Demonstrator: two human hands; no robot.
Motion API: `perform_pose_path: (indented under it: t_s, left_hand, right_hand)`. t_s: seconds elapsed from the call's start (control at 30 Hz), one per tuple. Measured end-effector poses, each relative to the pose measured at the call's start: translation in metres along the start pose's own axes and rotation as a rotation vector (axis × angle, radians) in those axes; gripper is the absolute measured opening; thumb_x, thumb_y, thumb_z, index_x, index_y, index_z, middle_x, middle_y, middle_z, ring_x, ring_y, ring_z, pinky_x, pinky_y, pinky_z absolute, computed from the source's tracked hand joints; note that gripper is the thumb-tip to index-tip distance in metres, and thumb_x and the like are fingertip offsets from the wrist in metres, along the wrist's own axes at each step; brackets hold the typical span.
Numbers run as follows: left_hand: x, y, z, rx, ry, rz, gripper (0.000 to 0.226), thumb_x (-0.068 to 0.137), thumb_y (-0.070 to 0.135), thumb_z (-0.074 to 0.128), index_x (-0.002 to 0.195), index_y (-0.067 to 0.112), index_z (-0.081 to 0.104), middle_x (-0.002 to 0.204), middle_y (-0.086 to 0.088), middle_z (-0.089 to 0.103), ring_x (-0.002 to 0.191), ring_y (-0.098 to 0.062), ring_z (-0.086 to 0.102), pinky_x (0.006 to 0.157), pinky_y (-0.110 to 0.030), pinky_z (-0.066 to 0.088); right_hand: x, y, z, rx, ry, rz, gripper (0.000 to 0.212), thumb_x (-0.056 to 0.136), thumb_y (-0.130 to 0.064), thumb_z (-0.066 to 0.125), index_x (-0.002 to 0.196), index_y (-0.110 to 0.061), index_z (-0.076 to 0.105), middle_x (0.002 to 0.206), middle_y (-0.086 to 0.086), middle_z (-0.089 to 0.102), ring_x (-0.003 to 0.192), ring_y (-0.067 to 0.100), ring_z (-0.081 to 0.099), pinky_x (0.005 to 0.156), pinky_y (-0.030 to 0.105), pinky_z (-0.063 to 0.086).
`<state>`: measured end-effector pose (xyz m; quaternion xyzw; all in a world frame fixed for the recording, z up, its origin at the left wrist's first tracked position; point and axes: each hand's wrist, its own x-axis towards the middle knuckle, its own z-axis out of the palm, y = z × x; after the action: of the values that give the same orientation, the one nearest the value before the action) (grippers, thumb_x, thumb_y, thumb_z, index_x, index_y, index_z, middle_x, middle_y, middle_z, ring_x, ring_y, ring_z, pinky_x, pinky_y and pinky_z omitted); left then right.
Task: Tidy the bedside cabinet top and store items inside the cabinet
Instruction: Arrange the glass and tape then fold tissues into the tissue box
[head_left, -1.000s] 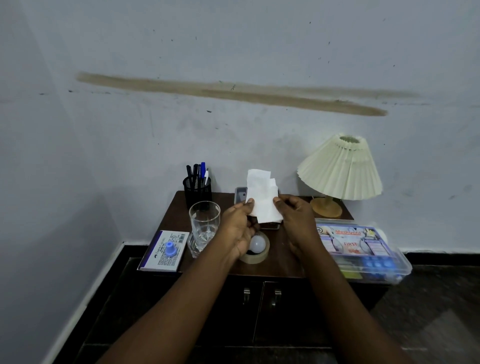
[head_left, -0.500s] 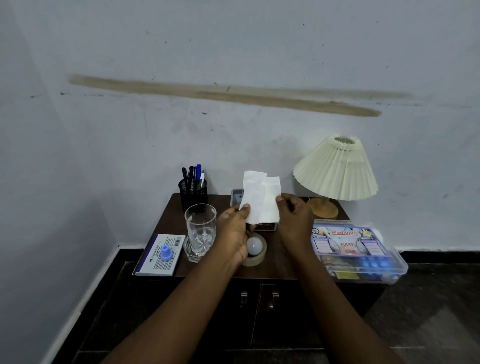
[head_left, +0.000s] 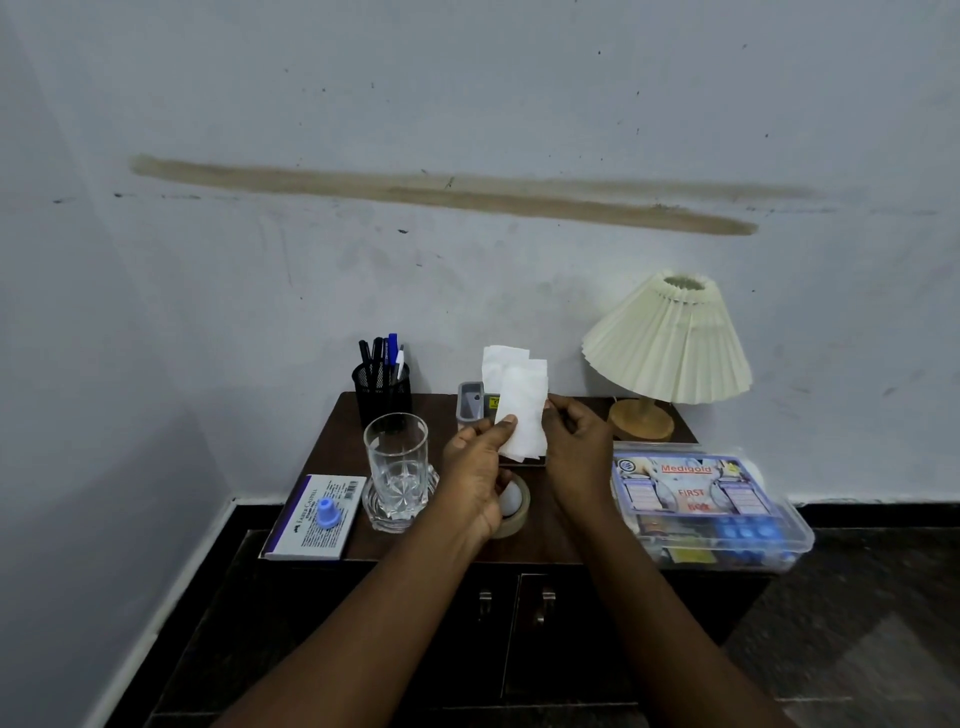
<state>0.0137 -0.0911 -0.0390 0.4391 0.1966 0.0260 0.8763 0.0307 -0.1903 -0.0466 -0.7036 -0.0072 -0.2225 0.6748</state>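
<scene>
A white tissue (head_left: 517, 402) is held upright above the dark wooden bedside cabinet top (head_left: 343, 431). My left hand (head_left: 475, 470) pinches its left lower edge and my right hand (head_left: 576, 449) pinches its right edge. On the top stand a clear glass (head_left: 397, 470), a black pen holder (head_left: 383, 389), a purple-and-white box (head_left: 314, 517) with a blue cap on it, a tape roll (head_left: 519, 512) with a white bulb in it, and a clear first-aid box (head_left: 709, 512). A small grey item (head_left: 470, 400) stands behind the tissue. The two cabinet doors (head_left: 511, 639) are closed.
A cream pleated lamp (head_left: 670, 345) stands at the back right corner of the top. The first-aid box and the purple-and-white box overhang the cabinet's edges. A wall is close behind and to the left; dark floor lies around the cabinet.
The tissue has been folded narrower between both hands, which stay over the middle of the cabinet top. The view has shifted slightly.
</scene>
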Motion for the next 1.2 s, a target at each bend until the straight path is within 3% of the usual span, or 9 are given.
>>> perform_pose_path:
  t_s: [0.2,0.37,0.53,0.63,0.77,0.93,1.07,1.2]
  left_hand:
    - [0.001,-0.003,0.003,-0.074,0.015,-0.014,0.013,0.088,0.003,0.073,0.091,0.015,0.068,0.075,-0.003,0.076,0.066,-0.018,0.069,0.051,-0.024,0.049]
    - [0.002,-0.005,0.002,-0.117,0.018,-0.03,0.022,0.089,0.002,0.072,0.105,0.015,0.067,0.087,-0.005,0.076,0.071,-0.018,0.071,0.059,-0.028,0.054]
    - [0.005,-0.006,0.0,-0.103,-0.011,-0.011,0.017,0.09,-0.003,0.069,0.101,0.01,0.069,0.076,-0.004,0.078,0.063,-0.017,0.073,0.05,-0.025,0.056]
    - [0.005,-0.006,0.0,-0.08,-0.03,0.031,0.012,0.088,-0.008,0.066,0.087,0.005,0.068,0.08,-0.013,0.075,0.065,-0.022,0.073,0.052,-0.027,0.057]
    - [0.007,-0.005,-0.003,0.01,-0.003,0.115,0.015,0.087,-0.007,0.065,0.089,0.007,0.068,0.085,-0.01,0.074,0.075,-0.024,0.069,0.055,-0.028,0.057]
    - [0.01,-0.005,-0.005,0.141,-0.02,0.219,0.03,0.09,-0.007,0.064,0.117,0.005,0.064,0.117,-0.019,0.07,0.105,-0.036,0.069,0.092,-0.05,0.059]
    - [0.011,-0.005,-0.009,0.329,-0.094,0.384,0.035,0.09,-0.008,0.063,0.112,0.02,0.064,0.121,-0.012,0.067,0.113,-0.031,0.066,0.096,-0.055,0.056]
    - [0.011,-0.003,-0.008,0.341,-0.149,0.362,0.04,0.094,-0.007,0.06,0.108,0.031,0.062,0.117,-0.001,0.067,0.109,-0.024,0.066,0.096,-0.052,0.057]
  right_hand:
    - [-0.004,0.001,0.004,0.137,-0.028,0.072,0.021,0.094,-0.016,0.065,0.085,-0.029,0.078,0.086,-0.004,0.078,0.083,0.017,0.074,0.072,0.036,0.061]
    - [-0.003,0.005,0.009,0.267,-0.021,0.157,0.017,0.094,-0.021,0.065,0.085,-0.021,0.079,0.086,0.005,0.077,0.079,0.017,0.075,0.067,0.035,0.058]
    - [-0.001,0.006,0.008,0.359,-0.107,0.191,0.031,0.09,-0.045,0.069,0.094,-0.016,0.076,0.093,0.013,0.077,0.088,0.031,0.075,0.074,0.044,0.062]
    - [0.003,0.006,0.003,0.339,-0.124,0.134,0.012,0.089,-0.023,0.073,0.099,-0.017,0.073,0.099,0.007,0.077,0.092,0.027,0.075,0.076,0.042,0.062]
    - [0.013,0.006,-0.009,0.279,-0.121,0.12,0.021,0.086,-0.002,0.071,0.101,-0.017,0.07,0.097,-0.003,0.078,0.089,0.014,0.074,0.067,0.025,0.058]
    - [0.022,0.01,-0.019,0.256,-0.237,0.173,0.027,0.084,-0.004,0.071,0.109,-0.013,0.069,0.105,0.007,0.076,0.095,0.025,0.074,0.069,0.037,0.061]
    - [0.027,0.012,-0.027,0.182,-0.33,0.204,0.028,0.082,-0.015,0.079,0.108,-0.013,0.068,0.106,0.011,0.075,0.099,0.031,0.072,0.074,0.043,0.061]
    - [0.027,0.01,-0.033,0.148,-0.374,0.19,0.034,0.081,-0.004,0.078,0.11,-0.015,0.063,0.102,0.006,0.076,0.096,0.026,0.073,0.074,0.037,0.061]
